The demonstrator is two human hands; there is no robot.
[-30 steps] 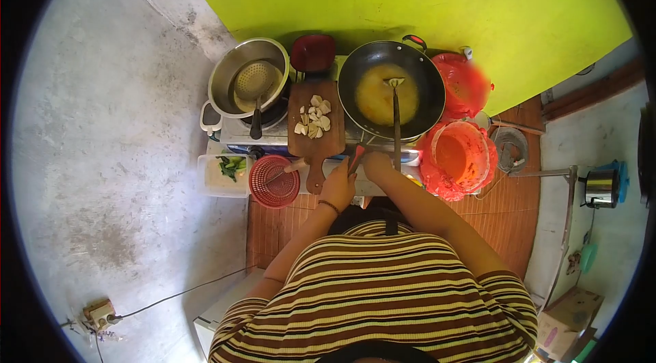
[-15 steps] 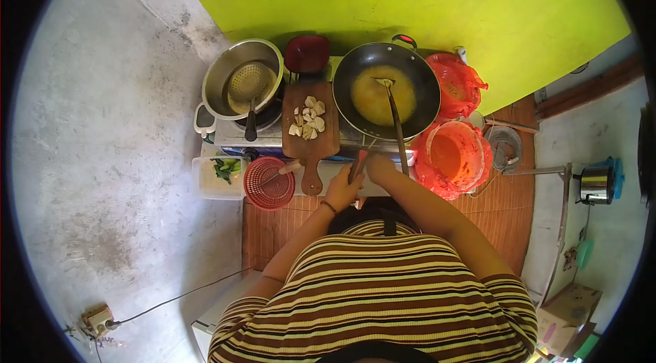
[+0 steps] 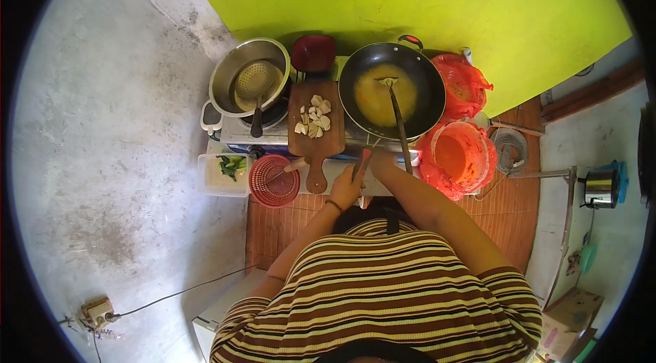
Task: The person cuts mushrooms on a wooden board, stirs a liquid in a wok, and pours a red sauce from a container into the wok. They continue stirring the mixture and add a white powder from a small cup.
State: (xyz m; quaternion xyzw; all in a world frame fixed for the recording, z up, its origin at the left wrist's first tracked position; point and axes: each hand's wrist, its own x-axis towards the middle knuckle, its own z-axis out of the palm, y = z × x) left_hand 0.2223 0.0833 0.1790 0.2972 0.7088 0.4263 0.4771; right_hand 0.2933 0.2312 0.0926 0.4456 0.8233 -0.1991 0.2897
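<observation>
A dark wok with yellowish liquid stands on the stove, and a spatula leans in it. My left hand is wrapped round the red-and-black wok handle at the near side. My right hand reaches under the wok's near edge, at the stove front beside the handle. Its fingers are hidden, so what they touch cannot be seen. Left of the wok lies a wooden cutting board with pale chopped pieces on it.
A steel pot holding a perforated ladle stands at left. In front are a red basket and a clear tub with greens. Red-lined buckets stand right of the wok. A knife's wooden handle rests over the basket.
The whole view has shifted slightly, with the stove and its things a little further right. Both hands keep nearly the same places by the wok handle.
</observation>
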